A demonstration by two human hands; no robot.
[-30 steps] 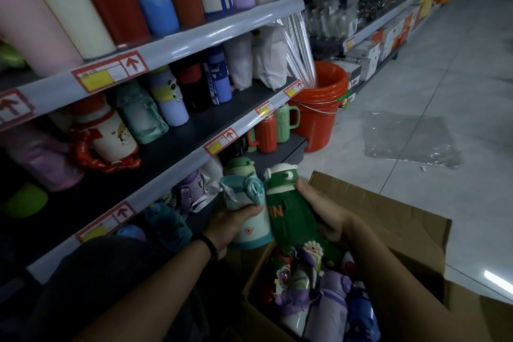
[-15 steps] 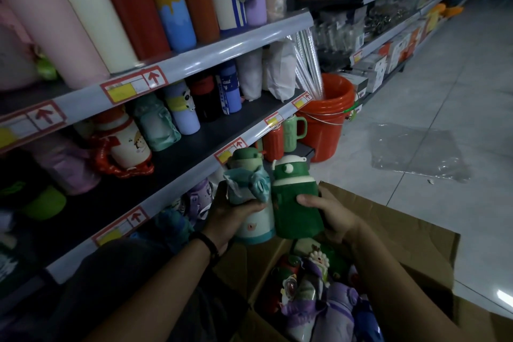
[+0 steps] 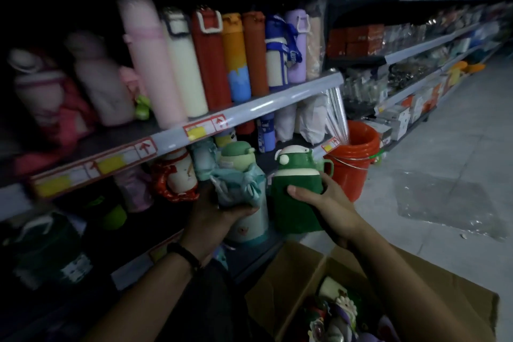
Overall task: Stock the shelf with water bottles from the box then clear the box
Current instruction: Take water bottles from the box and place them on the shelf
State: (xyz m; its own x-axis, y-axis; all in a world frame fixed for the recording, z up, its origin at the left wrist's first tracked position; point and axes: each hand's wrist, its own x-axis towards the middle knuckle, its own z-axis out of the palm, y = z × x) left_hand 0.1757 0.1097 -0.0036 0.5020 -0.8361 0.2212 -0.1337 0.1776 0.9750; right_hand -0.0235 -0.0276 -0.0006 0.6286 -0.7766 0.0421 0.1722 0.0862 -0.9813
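Left hand (image 3: 213, 214) wraps teal bottle (image 3: 241, 186), right hand (image 3: 327, 203) clasps green bottle (image 3: 294, 214) just beside, both upright, arms fwd nr shelf (image 3: 277, 103).

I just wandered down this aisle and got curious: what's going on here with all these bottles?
A person is stocking shop shelves with drinking bottles. The left hand grips a pale teal bottle and the right hand grips a dark green bottle, both held upright in front of the shelving, above an open cardboard box. More bottles lie in the box, so the job isn't finished.
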